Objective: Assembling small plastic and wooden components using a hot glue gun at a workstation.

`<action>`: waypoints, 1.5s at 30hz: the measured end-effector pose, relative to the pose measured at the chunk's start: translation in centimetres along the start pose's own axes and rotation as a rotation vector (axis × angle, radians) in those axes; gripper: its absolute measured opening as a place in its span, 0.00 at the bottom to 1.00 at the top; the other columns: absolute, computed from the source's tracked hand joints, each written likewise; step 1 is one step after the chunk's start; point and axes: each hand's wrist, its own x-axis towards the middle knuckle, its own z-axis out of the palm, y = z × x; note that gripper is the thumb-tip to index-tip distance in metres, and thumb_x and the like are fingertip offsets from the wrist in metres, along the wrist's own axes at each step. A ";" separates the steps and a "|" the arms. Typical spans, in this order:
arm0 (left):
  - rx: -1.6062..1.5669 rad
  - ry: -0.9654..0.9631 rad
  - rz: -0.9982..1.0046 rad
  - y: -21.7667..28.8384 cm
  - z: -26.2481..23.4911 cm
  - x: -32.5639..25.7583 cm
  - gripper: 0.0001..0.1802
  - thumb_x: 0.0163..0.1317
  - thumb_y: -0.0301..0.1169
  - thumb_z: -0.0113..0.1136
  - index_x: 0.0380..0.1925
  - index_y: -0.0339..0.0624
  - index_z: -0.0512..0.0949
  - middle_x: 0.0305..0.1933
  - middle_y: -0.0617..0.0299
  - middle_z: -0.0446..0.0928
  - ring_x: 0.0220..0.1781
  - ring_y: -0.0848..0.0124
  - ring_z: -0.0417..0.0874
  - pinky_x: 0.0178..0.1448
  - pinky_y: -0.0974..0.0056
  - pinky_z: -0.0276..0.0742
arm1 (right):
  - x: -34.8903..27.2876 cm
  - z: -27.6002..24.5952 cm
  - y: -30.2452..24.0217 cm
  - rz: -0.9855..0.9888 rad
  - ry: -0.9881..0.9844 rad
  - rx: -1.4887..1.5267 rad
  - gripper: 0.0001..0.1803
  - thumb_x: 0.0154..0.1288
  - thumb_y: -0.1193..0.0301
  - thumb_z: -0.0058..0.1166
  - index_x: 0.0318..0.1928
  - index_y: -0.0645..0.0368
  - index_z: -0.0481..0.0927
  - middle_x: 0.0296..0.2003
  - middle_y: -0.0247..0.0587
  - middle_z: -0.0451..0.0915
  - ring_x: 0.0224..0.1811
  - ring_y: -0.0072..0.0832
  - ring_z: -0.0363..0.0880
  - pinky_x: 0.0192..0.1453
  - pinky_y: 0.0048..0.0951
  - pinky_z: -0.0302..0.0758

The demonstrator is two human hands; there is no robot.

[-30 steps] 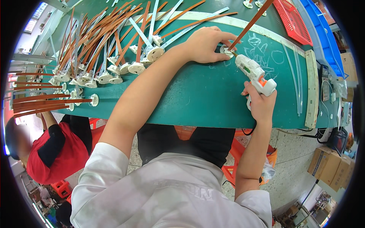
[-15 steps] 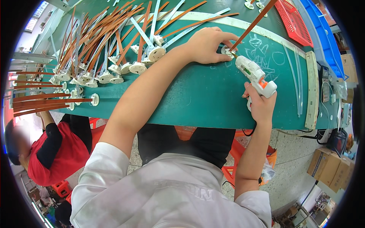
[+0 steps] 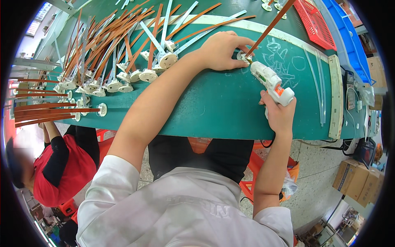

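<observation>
My left hand is closed around a small round white base on the green table. From that base a long brown strip rises, leaning up to the right. My right hand grips a white hot glue gun with orange parts. Its nozzle points up and left, right at the base beside my left thumb; whether it touches cannot be made out. To the left of my left arm lie several similar pieces, white round bases with brown and silvery strips, heaped together.
Clear glue sticks lie on the table's right side, near a pale edge strip. A red basket and a blue tray stand at the far right. At the left, a person in a red top sits by the table.
The glue gun and my right hand have shifted slightly left, and its nozzle now sits closer in at the base. My left hand stays on the piece.
</observation>
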 end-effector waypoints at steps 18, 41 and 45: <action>-0.055 0.011 -0.026 0.1 -0.2 0.0 0.29 0.52 0.35 0.74 0.57 0.53 0.80 0.47 0.72 0.88 0.49 0.65 0.81 0.56 0.59 0.76 | -0.7 0.5 -0.8 -0.110 0.062 -0.310 0.09 0.62 0.74 0.64 0.33 0.70 0.84 0.26 0.37 0.85 0.26 0.19 0.81 0.29 0.25 0.73; -0.077 0.001 -0.035 0.5 -0.7 -0.6 0.33 0.47 0.37 0.78 0.56 0.50 0.80 0.44 0.70 0.88 0.48 0.62 0.80 0.52 0.58 0.76 | -0.9 1.3 -4.0 -0.340 0.126 -0.737 0.09 0.57 0.72 0.62 0.26 0.66 0.79 0.18 0.51 0.76 0.21 0.47 0.76 0.29 0.42 0.72; -0.088 0.027 -0.028 0.4 -0.6 -0.6 0.34 0.47 0.40 0.78 0.57 0.51 0.79 0.43 0.70 0.88 0.47 0.62 0.80 0.53 0.58 0.77 | -1.5 0.0 -3.5 -0.345 0.197 -0.856 0.07 0.54 0.73 0.62 0.29 0.65 0.80 0.25 0.51 0.79 0.30 0.51 0.78 0.36 0.48 0.74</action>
